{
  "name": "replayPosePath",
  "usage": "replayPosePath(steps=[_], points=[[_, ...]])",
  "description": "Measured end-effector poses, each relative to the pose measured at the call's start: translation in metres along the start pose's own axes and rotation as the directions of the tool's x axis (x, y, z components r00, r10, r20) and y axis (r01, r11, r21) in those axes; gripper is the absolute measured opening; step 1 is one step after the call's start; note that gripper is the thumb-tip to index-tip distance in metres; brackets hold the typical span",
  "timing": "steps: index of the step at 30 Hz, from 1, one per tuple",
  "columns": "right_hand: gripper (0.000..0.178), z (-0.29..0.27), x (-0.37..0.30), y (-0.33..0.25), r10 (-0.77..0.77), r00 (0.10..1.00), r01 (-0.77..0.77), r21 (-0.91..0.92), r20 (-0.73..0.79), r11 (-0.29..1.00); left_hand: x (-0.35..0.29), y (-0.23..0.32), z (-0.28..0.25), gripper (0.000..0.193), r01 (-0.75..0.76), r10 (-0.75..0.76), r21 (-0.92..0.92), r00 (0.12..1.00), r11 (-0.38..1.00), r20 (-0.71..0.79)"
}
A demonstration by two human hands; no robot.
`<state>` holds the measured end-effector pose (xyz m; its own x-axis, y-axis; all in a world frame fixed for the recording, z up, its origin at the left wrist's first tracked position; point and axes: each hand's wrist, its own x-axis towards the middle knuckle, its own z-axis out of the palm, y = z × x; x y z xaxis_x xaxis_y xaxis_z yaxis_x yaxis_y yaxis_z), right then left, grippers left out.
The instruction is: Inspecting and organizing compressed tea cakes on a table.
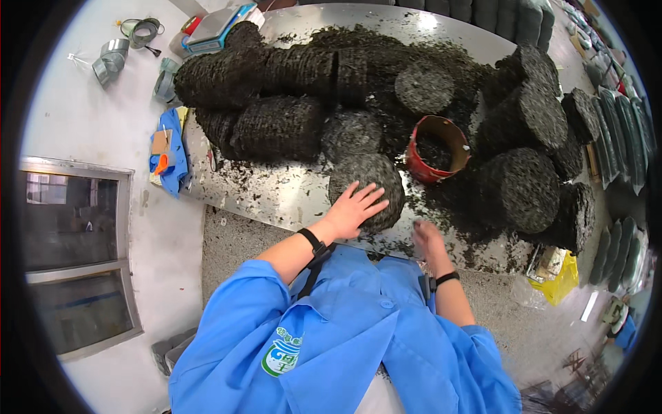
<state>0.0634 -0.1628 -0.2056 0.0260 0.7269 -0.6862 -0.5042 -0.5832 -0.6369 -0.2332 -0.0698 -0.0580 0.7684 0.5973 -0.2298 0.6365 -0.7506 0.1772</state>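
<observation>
My left hand (353, 210) lies with its fingers spread on a round, dark cake of what looks like dried seaweed (379, 178) near the table's front edge. To the right of it, my right hand (430, 243) is closed, fingers pressed together over the table edge. Whether it pinches a bit of the dark flakes cannot be made out. A red, open-topped round container (418, 163) stands just beyond, with dark flakes inside. Behind my left hand, another round cake (352, 134) ends a long row of stacked cakes (279, 127).
More round cakes (529, 190) are piled at the right, above loose dark crumbs. The metal table (276, 190) carries scattered flakes. A blue-edged scale (217, 29) sits at the far left. Beyond the right end lie filled dark bags (617, 134) and a yellow plastic bag (557, 277).
</observation>
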Motion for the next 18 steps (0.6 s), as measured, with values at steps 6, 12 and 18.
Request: replayPosePath(steps=[6,12,18], points=[[0.019,0.117,-0.023,-0.103,-0.761,0.628,0.476,-0.855,0.164,0.209,-0.079,-0.052,-0.004,0.095,-0.044,0.044,-0.253,0.999,0.966,-0.006],[0.023,0.148,0.024,-0.158,-0.668,0.726,0.123,-0.986,0.165,-0.11,-0.094,-0.102,0.002,0.08,0.431,-0.587,-0.427,0.727,0.795,-0.358],[0.042,0.165,0.017,-0.135,-0.739,0.527,0.35,-0.899,0.42,-0.261,-0.092,-0.101,0.009,0.08,0.455,-0.61,-0.535,0.778,0.712,-0.149]])
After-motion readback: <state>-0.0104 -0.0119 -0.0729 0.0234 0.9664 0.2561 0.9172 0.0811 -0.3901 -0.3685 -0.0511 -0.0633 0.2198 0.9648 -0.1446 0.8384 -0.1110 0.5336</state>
